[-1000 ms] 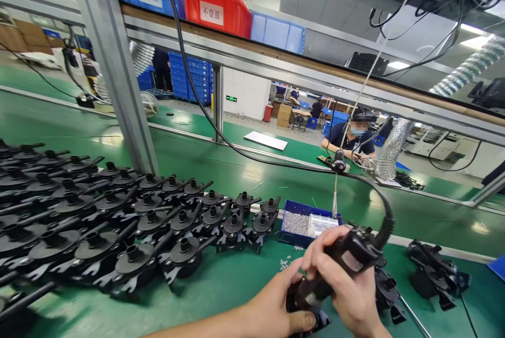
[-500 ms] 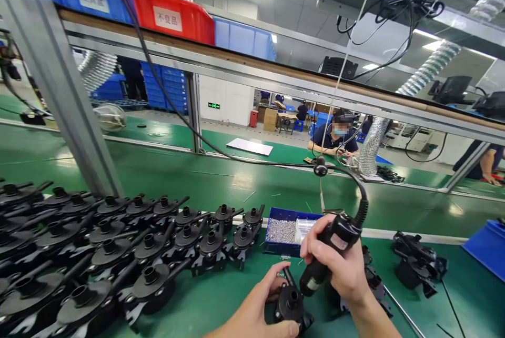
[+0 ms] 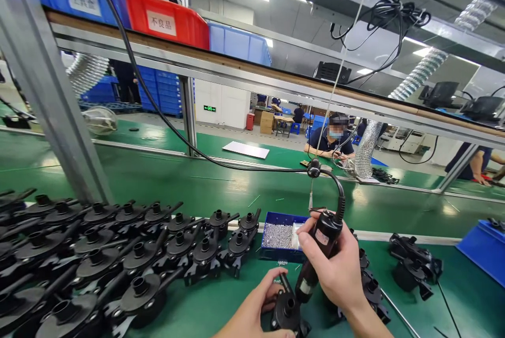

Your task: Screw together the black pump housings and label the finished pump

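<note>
My right hand point(image 3: 342, 264) is wrapped round a black corded electric screwdriver point(image 3: 320, 254), which tilts with its lower end down against the right side of a black round plastic housing point(image 3: 287, 310). The screwdriver's tip is hidden behind the housing. Fingers and thumb of my left hand point(image 3: 256, 306) grip that housing from the left, on the green bench, with its short tube facing up. Just behind both hands sits a blue bin point(image 3: 272, 254) of small silver screws point(image 3: 277, 235).
Rows of similar black housings point(image 3: 138, 298) fill the left of the bench. More black parts point(image 3: 414, 264) and a blue crate point(image 3: 483, 254) lie at right. The screwdriver's cord point(image 3: 236, 168) hangs across the bench. Behind the frame, a co-worker point(image 3: 335, 138) sits opposite.
The screwdriver has turned more upright, and its lower end has come down to the side of the housing. My left hand keeps its grip. The whole view has shifted slightly.
</note>
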`<state>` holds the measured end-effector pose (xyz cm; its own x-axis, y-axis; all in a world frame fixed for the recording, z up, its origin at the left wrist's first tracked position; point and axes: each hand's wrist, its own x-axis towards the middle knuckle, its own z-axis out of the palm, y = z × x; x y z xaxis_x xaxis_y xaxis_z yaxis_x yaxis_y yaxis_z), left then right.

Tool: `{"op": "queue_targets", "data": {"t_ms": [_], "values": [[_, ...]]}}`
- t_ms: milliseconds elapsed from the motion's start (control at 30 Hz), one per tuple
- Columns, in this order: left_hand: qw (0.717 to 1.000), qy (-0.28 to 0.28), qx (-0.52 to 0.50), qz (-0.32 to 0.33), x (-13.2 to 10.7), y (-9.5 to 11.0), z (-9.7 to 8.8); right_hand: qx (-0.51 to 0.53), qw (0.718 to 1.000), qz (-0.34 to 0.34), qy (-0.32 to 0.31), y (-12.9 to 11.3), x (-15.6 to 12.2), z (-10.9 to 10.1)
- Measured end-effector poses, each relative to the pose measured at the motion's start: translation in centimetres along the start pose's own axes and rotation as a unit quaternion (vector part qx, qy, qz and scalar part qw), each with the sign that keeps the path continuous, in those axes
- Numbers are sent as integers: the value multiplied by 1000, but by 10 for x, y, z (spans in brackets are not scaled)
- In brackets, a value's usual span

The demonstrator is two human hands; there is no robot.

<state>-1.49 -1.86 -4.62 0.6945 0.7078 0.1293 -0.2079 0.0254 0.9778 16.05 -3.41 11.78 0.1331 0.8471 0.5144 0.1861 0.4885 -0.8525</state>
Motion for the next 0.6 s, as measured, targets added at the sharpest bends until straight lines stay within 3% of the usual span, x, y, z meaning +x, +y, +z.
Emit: {"op": "queue_targets", "data": {"t_ms": [67,233,433,600], "values": [[1000,1,2,-1,1,-2,0,-1,1000,0,-8,-3,-1,0],[1000,-1,-3,4,0,-1,0,161,974,10,-161,-10,0,-3],[1000,-14,-15,-20,3,0,-4,64,995,18,-78,-2,-3,2],[999,-16,-26,-24,6,0,-3,82,993,45,-78,-6,-6,5]]}}
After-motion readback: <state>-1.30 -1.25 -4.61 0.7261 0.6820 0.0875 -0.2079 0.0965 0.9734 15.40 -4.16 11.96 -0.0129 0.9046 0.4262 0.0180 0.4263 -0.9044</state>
